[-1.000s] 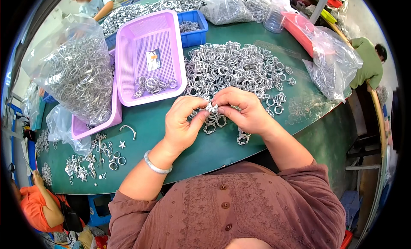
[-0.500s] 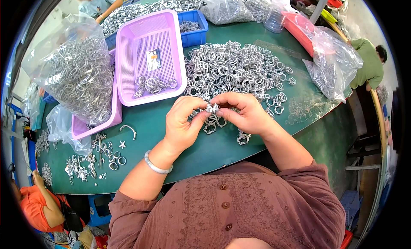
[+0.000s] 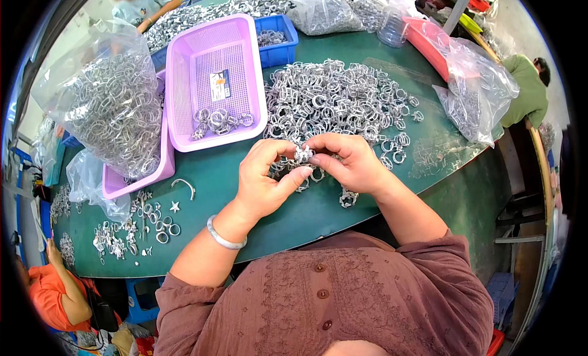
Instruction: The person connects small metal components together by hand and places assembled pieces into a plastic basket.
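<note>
Silvery metal piece (image 3: 304, 154), small and knobbly, sits between the person's hands, over the near side of a heap. Left to right from my spot: loose rings (image 3: 162, 237) lie near a small star (image 3: 174, 206) on the green table (image 3: 211, 166), then comes a lilac basket (image 3: 211, 53). The left hand (image 3: 260, 169) has its forefinger at the piece, thumb spread apart below. I'd guess the piece is light, stiff and a bit slick, its thin parts easily bent; I'd take it by the thicker middle. The right hand (image 3: 348, 160) clamps it between thumb and forefinger. Behind, the heap (image 3: 337, 102) reaches farther right, its hoops likely to snag.
</note>
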Action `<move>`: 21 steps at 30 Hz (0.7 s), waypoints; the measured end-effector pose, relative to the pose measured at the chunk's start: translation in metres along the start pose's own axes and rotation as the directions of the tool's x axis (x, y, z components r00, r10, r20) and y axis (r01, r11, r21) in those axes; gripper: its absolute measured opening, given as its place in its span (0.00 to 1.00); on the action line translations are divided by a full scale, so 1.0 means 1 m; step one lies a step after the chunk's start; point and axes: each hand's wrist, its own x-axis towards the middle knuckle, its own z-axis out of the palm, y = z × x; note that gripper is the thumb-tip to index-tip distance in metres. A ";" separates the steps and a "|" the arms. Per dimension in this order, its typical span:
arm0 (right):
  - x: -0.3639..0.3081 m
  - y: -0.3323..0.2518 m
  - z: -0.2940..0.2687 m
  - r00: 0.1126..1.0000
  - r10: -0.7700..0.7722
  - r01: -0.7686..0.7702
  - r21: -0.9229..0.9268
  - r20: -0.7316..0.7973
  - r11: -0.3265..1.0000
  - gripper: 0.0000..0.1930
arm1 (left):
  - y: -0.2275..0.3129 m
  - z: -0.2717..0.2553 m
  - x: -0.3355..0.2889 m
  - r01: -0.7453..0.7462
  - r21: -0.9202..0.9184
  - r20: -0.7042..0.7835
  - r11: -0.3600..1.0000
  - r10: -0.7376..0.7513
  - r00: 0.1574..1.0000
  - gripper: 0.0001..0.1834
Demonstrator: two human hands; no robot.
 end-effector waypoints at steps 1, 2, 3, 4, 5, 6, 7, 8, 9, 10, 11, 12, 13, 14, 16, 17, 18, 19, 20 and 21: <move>0.001 -0.001 0.000 1.000 -0.024 0.025 -0.053 0.008 0.998 0.10 | 0.001 0.000 -0.001 0.042 -0.034 -0.002 0.999 -0.042 0.999 0.15; 0.001 0.000 0.001 1.000 -0.024 0.024 -0.052 0.008 0.998 0.10 | 0.002 0.001 -0.001 0.084 -0.067 -0.003 0.994 -0.085 0.996 0.16; 0.000 0.001 0.002 0.998 -0.071 0.070 -0.097 -0.001 0.993 0.11 | 0.003 0.001 -0.002 0.085 -0.067 -0.002 0.994 -0.085 0.996 0.16; 0.000 0.002 0.003 0.993 -0.117 0.115 -0.142 -0.008 0.983 0.12 | 0.003 0.002 -0.003 0.113 -0.056 -0.005 0.992 -0.113 0.994 0.16; 0.000 0.003 0.003 0.993 -0.116 0.114 -0.142 -0.008 0.983 0.12 | 0.003 0.002 -0.003 0.141 -0.046 -0.007 0.989 -0.141 0.990 0.16; 0.001 0.004 0.003 0.981 -0.194 0.186 -0.186 -0.027 0.965 0.13 | 0.002 0.003 -0.003 0.141 -0.047 -0.007 0.989 -0.141 0.990 0.16; 0.001 0.005 0.003 0.961 -0.272 0.255 -0.232 -0.043 0.939 0.15 | 0.002 0.004 -0.003 0.155 -0.063 -0.005 0.986 -0.155 0.988 0.17; 0.001 0.003 0.003 0.962 -0.270 0.253 -0.232 -0.044 0.939 0.15 | 0.002 0.005 -0.003 0.168 -0.081 -0.003 0.982 -0.169 0.986 0.19; 0.000 0.000 0.003 0.975 -0.213 0.198 -0.192 -0.061 0.961 0.16 | 0.000 0.005 -0.004 0.170 -0.079 -0.005 0.982 -0.170 0.985 0.19; 0.001 -0.001 0.004 0.985 -0.155 0.142 -0.150 -0.076 0.978 0.17 | -0.002 0.005 -0.005 0.152 -0.090 -0.006 0.984 -0.153 0.988 0.21; 0.001 0.000 0.004 0.985 -0.156 0.143 -0.148 -0.075 0.979 0.17 | -0.005 0.005 -0.006 0.134 -0.102 -0.007 0.986 -0.136 0.991 0.24; 0.001 0.001 0.004 0.982 -0.170 0.158 -0.136 -0.080 0.978 0.19 | -0.007 0.006 -0.008 0.134 -0.103 -0.006 0.986 -0.135 0.991 0.24; 0.001 0.002 0.004 0.979 -0.184 0.172 -0.125 -0.087 0.977 0.20 | -0.008 0.006 -0.009 0.123 -0.117 -0.004 0.985 -0.124 0.992 0.26; 0.000 0.002 0.003 0.979 -0.184 0.172 -0.125 -0.088 0.977 0.20 | -0.009 0.007 -0.009 0.111 -0.132 -0.002 0.985 -0.112 0.994 0.29; 0.000 0.003 0.003 0.976 -0.192 0.180 -0.121 -0.098 0.976 0.20 | -0.009 0.007 -0.009 0.115 -0.143 0.001 0.983 -0.116 0.993 0.31; 0.000 0.003 0.002 0.977 -0.191 0.179 -0.120 -0.099 0.976 0.20 | -0.008 0.007 -0.008 0.119 -0.153 0.003 0.981 -0.120 0.993 0.33; 0.000 0.003 0.001 0.977 -0.192 0.179 -0.126 -0.095 0.976 0.20 | -0.007 0.008 -0.007 0.119 -0.154 0.004 0.981 -0.120 0.993 0.33; 0.000 0.003 0.001 0.977 -0.192 0.180 -0.131 -0.091 0.975 0.20 | -0.005 0.008 -0.006 0.107 -0.163 -0.020 0.981 -0.112 0.994 0.33; -0.001 0.003 0.001 0.977 -0.192 0.179 -0.131 -0.092 0.975 0.20 | -0.004 0.009 -0.005 0.095 -0.171 -0.044 0.981 -0.104 0.994 0.32; -0.001 0.003 0.000 0.977 -0.189 0.176 -0.127 -0.099 0.976 0.21 | -0.003 0.009 -0.004 0.095 -0.172 -0.043 0.981 -0.104 0.994 0.32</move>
